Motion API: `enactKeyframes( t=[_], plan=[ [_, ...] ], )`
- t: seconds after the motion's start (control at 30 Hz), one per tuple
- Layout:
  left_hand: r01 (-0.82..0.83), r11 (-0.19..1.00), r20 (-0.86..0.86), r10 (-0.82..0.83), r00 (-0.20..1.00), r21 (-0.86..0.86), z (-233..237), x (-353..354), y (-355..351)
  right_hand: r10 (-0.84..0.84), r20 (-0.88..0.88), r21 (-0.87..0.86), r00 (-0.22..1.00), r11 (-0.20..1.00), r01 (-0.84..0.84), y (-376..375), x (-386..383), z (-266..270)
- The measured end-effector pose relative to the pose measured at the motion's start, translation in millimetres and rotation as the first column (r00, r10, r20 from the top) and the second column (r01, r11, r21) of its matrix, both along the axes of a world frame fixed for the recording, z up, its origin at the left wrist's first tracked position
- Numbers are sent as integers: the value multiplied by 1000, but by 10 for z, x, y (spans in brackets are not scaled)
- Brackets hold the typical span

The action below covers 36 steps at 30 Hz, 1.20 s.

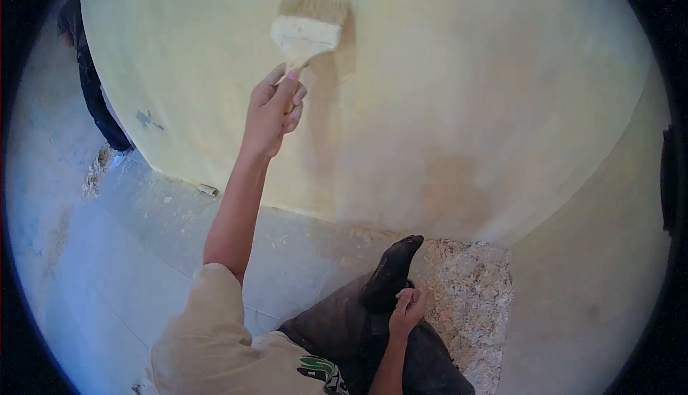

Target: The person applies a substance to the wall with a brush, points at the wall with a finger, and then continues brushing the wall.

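Note:
A wide flat brush (307, 31) with pale bristles rests against or just over the yellowish wall (215, 72), its bristles pointing up. My left hand (275, 108) is wrapped round its handle, the arm stretched forward. Low in the view, my right hand (408, 312) lies by my crossed legs, next to the dark-socked foot (390, 273). Its fingers are curled, and whatever they may hold is too small to make out.
Pale shavings (473, 309) are heaped right of my legs. A small roll-like piece (208, 190) lies at the wall's foot on the grey floor (165, 237). Part of another person (97, 94) in dark clothing shows at the upper left.

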<state>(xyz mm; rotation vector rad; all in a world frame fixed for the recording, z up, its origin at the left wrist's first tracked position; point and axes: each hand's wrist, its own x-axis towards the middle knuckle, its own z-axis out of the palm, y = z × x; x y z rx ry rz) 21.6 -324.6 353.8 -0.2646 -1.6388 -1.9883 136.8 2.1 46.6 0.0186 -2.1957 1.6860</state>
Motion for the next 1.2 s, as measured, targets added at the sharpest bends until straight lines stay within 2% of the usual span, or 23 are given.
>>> enactKeyframes(
  t=[0.07,0.13,0.23,0.33,0.43,0.47,0.6,0.67,0.77,0.87,0.93,1.0,1.07,1.2],
  plan=[
    [29,1000,23,-29,999,-2,-99,-152,-18,-28,-62,-11,998,1000,28,-2,-32,-140],
    [62,998,41,-62,997,-4,-232,-254,-2,-24,-33,-18,999,1000,23,-13,-7,36],
    [137,980,93,-151,984,143,-424,-185,68,-13,-12,-46,1000,999,12,-29,-16,2],
    [157,967,143,-188,972,201,-700,-96,120,-21,-25,-47,999,999,20,-19,-4,-21],
    [100,978,206,-138,969,185,-799,127,176,-27,-26,-29,999,999,26,-13,32,94],
    [58,985,241,-97,966,166,-789,156,179,-10,-22,-32,1000,999,10,-16,28,131],
    [74,980,197,-111,974,184,-535,298,193,-33,-68,-41,997,999,31,-31,14,77],
    [81,987,131,-100,986,142,-349,259,141,-24,-24,-13,999,1000,24,-40,28,146],
    [43,983,70,-57,996,176,-82,226,81,-14,12,-4,1000,1000,14,11,26,33],
    [26,981,-11,-24,1000,194,62,282,43,-44,-37,35,998,998,45,-15,17,73],
    [69,978,-75,-56,996,197,66,318,17,-40,-38,-3,998,999,40,-20,5,58],
    [29,977,-52,-19,998,209,-65,328,8,-28,-40,-41,999,999,27,-39,5,46],
    [-33,968,87,11,996,251,-236,379,71,-29,-19,-69,999,997,28,-38,16,36],
    [73,966,164,-116,980,246,-538,444,137,-21,13,-22,1000,1000,21,-24,25,124]
  ],
)
